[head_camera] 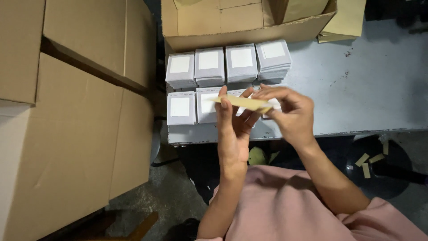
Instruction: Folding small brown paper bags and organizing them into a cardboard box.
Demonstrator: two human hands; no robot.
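At nine o'clock I see tall brown cardboard cartons (67, 134); on the grey metal table (356, 89) at twelve, grey packets with white squares (209, 67) stand in rows. My left hand (234, 129) and right hand (290, 111) pinch a thin tan paper strip (243, 102) at its ends. I judge peeling underway; next needs a steady pull.

The person wears a soft pink garment (285, 209), with both forearms bare and no rings or watch.
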